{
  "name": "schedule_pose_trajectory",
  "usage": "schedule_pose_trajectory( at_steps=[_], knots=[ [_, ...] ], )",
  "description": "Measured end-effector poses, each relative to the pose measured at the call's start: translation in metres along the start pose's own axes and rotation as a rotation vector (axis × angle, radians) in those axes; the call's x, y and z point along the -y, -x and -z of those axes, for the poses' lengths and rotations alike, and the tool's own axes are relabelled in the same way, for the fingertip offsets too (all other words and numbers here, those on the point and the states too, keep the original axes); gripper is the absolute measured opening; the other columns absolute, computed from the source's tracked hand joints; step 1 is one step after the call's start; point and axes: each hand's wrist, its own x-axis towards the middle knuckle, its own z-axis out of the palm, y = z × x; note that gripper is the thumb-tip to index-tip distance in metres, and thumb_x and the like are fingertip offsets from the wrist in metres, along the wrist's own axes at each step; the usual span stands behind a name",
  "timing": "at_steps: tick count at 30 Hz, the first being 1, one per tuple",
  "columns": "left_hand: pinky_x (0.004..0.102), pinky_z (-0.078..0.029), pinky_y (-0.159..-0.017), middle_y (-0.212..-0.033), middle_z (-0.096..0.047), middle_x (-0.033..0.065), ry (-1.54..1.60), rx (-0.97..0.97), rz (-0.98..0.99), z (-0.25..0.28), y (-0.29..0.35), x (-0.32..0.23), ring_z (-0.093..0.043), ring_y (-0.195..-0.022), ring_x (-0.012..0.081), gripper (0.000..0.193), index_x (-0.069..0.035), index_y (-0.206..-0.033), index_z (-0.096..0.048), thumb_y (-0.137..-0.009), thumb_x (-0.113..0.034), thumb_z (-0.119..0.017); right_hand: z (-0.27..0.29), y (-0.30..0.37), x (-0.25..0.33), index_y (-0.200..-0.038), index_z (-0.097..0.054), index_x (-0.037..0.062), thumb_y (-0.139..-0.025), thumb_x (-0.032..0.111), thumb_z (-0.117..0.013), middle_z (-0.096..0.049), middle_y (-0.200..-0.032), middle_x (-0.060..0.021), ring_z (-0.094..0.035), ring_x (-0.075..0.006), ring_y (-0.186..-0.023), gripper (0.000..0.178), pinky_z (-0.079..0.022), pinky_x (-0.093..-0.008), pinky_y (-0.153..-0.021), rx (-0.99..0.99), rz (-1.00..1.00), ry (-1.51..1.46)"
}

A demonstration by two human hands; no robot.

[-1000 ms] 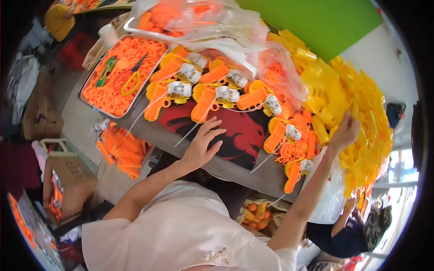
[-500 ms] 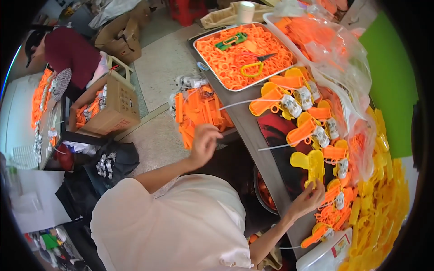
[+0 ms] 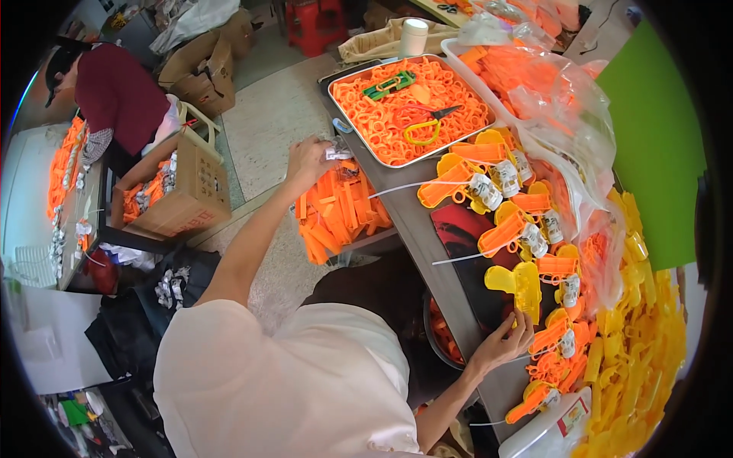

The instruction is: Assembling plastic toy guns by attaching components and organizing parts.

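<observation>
My right hand [image 3: 501,343] pinches the lower end of a yellow plastic toy-gun-shaped piece [image 3: 525,288] over the dark red-and-black mat [image 3: 477,284] on the bench. Out to the left, my left hand [image 3: 307,162] has its fingers curled down at the small silvery-white parts [image 3: 337,153] behind a heap of orange plastic strips [image 3: 340,210]. Whatever those fingers grasp is hidden. Several assembled orange-and-yellow toy pieces [image 3: 504,233] with silvery-white parts lie in a row right of the mat, some with pale ties sticking out leftward.
A metal tray [image 3: 366,158] of orange rings holds scissors [image 3: 424,130] and a green tool [image 3: 389,85]. A white cup [image 3: 413,38] stands behind it. Clear bags [image 3: 565,99] and piled yellow pieces [image 3: 641,351] line the right. Another person [image 3: 122,91] works at far left beside a cardboard box [image 3: 195,183].
My left hand has moved up and left, from in front of the orange strips to the silvery parts behind them. My right hand keeps hold of the yellow toy-gun-shaped piece, almost in place.
</observation>
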Motion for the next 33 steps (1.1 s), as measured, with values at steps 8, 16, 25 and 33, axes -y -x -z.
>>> schedule_pose_trajectory(
  at_steps=[8, 16, 25, 33],
  knots=[
    [0.0388, -0.046, -0.083, -0.098, -0.059, 0.0126, 0.19, 0.044, -0.314, 0.04, 0.034, -0.013, -0.06, -0.09, 0.0286, 0.028, -0.004, -0.109, -0.066, -0.083, -0.015, -0.069, -0.003, 0.0, -0.009, -0.103, -0.069, 0.0015, -0.091, 0.006, -0.064, -0.063, -0.111, -0.0127, -0.058, -0.029, -0.104, 0.014, -0.047, -0.0412, -0.088, -0.025, -0.002, -0.015],
    [0.0449, -0.044, -0.095, -0.104, -0.062, 0.0171, -0.046, -0.075, -0.235, -0.021, 0.04, -0.033, -0.062, -0.094, 0.0332, 0.045, -0.007, -0.12, -0.059, -0.082, -0.028, -0.069, -0.002, -0.001, -0.004, -0.103, -0.067, 0.0003, -0.092, 0.006, -0.063, -0.064, -0.107, -0.0132, -0.06, -0.0279, -0.1, 0.013, -0.049, -0.0389, -0.084, -0.005, -0.021, -0.072],
    [0.0494, -0.041, -0.097, -0.089, -0.067, 0.0104, -0.054, 0.036, -0.447, -0.042, 0.044, -0.036, -0.062, -0.098, 0.0309, 0.035, -0.013, -0.103, -0.066, -0.068, -0.012, -0.068, -0.001, 0.001, -0.004, -0.101, -0.067, -0.0003, -0.093, 0.006, -0.062, -0.065, -0.103, -0.0125, -0.061, -0.0275, -0.095, 0.011, -0.049, -0.0374, -0.082, -0.039, -0.015, -0.088],
    [0.0465, -0.032, -0.104, -0.097, -0.065, 0.0043, 0.047, 0.381, -0.611, -0.014, 0.034, -0.024, -0.055, -0.107, 0.0256, 0.037, -0.014, -0.104, -0.067, -0.068, -0.015, -0.071, -0.002, 0.001, -0.002, -0.1, -0.066, 0.0, -0.093, 0.006, -0.062, -0.065, -0.1, -0.012, -0.06, -0.0265, -0.094, 0.01, -0.05, -0.0365, -0.081, -0.013, -0.012, -0.102]
  ],
)
